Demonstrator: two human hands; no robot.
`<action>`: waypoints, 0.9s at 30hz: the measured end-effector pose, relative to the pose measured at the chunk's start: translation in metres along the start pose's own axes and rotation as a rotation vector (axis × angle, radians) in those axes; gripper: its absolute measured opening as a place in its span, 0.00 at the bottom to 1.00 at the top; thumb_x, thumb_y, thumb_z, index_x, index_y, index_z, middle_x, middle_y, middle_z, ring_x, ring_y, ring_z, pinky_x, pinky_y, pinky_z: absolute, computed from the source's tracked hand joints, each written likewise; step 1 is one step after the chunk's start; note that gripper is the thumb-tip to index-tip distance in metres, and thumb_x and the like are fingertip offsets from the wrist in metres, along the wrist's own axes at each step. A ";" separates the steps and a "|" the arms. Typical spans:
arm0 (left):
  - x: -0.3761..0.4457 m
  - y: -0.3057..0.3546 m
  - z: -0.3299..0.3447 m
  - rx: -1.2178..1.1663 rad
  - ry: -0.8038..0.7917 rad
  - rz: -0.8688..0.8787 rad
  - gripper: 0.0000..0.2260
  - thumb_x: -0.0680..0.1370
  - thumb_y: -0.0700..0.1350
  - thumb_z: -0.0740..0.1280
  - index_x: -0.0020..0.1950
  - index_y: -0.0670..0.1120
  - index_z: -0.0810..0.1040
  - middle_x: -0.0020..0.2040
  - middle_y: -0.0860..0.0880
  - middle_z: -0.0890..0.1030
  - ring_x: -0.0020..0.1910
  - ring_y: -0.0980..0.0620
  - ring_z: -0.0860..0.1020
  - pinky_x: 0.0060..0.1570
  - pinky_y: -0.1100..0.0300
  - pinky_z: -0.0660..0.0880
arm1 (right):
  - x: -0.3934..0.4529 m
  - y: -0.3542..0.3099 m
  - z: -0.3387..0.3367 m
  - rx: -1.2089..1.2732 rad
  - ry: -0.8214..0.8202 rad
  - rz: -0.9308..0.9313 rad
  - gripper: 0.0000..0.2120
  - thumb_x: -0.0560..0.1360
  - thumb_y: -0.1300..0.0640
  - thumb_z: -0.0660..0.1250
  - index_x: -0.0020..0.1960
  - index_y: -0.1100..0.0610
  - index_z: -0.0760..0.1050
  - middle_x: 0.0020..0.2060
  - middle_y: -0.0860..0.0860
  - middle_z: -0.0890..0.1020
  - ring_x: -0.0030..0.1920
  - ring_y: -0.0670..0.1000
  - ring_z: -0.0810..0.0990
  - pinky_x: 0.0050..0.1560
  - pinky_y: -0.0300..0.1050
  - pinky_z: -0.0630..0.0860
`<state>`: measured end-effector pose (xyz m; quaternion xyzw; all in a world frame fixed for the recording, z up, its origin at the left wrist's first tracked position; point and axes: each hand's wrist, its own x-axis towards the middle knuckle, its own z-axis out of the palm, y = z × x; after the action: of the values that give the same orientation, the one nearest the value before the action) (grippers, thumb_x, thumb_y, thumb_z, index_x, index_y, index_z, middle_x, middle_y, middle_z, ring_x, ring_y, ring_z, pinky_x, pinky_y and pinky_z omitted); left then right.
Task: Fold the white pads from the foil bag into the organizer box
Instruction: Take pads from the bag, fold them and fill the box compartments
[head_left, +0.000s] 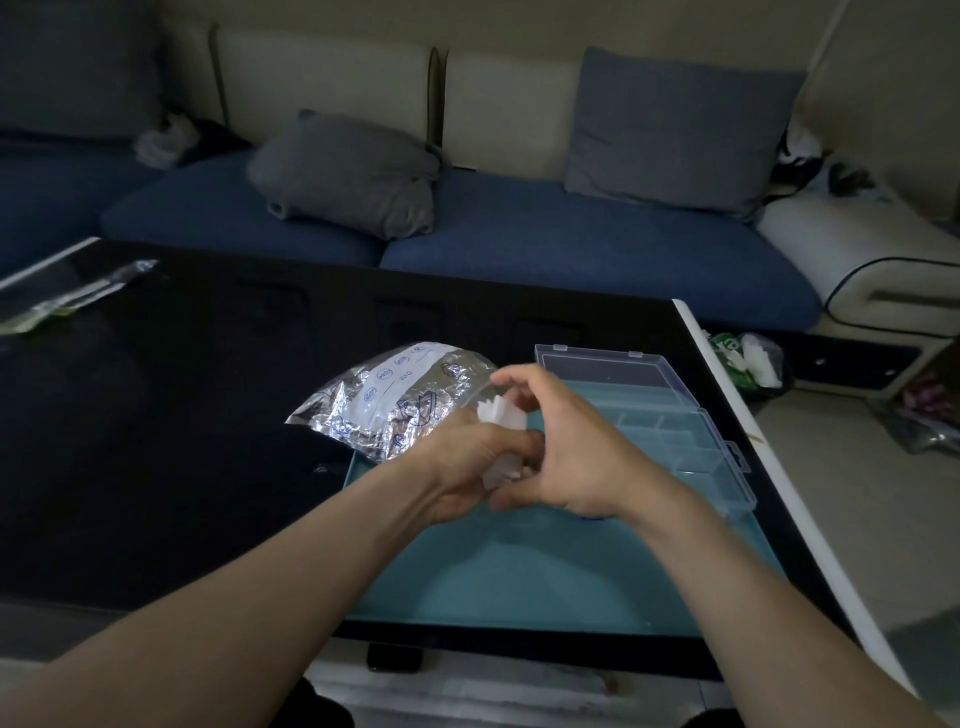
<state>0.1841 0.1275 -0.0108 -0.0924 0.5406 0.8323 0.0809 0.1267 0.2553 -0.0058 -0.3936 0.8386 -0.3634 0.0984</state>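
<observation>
Two bare hands meet over the middle of the scene. The left hand (467, 467) and the right hand (566, 447) both curl their fingers (511, 382) around a small bunch of white pads (501, 415); the fanned edges stick up between the hands and more white shows lower down between the palms. How many pads are in the bunch cannot be told, since the edges blur together and the hands cover most of them.

One foil bag (395, 400) lies just behind the left hand, crinkled, silver, with a white strip bearing blue print. Its lower right end is hidden by the left hand, so whether they touch cannot be told. It rests partly on the black tabletop (182, 415) and partly on one teal mat (519, 571) that covers the near right part of the tabletop.

One clear organizer box (670, 421) sits on the mat just beyond the right hand, its lid open and lying flat on the far side. Several compartments are visible in it; their contents cannot be made out.

At the far left edge of the tabletop lies one clear plastic wrapper (67, 296). Beyond the tabletop stands a blue sofa (519, 244) with three grey cushions (680, 130) on it. One plastic bag (748, 364) holding white things sits on the floor off the right edge of the tabletop
</observation>
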 end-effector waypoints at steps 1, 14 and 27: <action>0.000 0.000 0.000 0.018 0.017 -0.010 0.17 0.67 0.25 0.65 0.53 0.39 0.74 0.38 0.40 0.76 0.33 0.47 0.78 0.26 0.61 0.74 | 0.000 0.000 0.001 -0.029 -0.013 0.000 0.46 0.56 0.54 0.86 0.69 0.46 0.68 0.58 0.44 0.73 0.58 0.42 0.74 0.58 0.35 0.73; 0.004 0.001 0.000 -0.074 0.029 -0.083 0.06 0.75 0.30 0.64 0.49 0.39 0.76 0.38 0.41 0.79 0.36 0.47 0.80 0.31 0.60 0.78 | -0.006 -0.002 0.006 0.109 -0.021 -0.022 0.36 0.59 0.62 0.73 0.67 0.47 0.74 0.56 0.45 0.82 0.54 0.47 0.83 0.54 0.53 0.81; -0.006 -0.011 0.003 0.127 -0.079 -0.234 0.11 0.77 0.33 0.63 0.53 0.46 0.76 0.40 0.45 0.81 0.37 0.49 0.80 0.35 0.57 0.79 | -0.004 -0.006 0.003 -0.120 -0.085 0.039 0.45 0.63 0.63 0.78 0.78 0.57 0.65 0.56 0.45 0.68 0.55 0.42 0.71 0.48 0.18 0.62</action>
<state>0.1924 0.1345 -0.0180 -0.1167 0.5739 0.7843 0.2044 0.1348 0.2541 -0.0041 -0.3977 0.8615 -0.2932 0.1172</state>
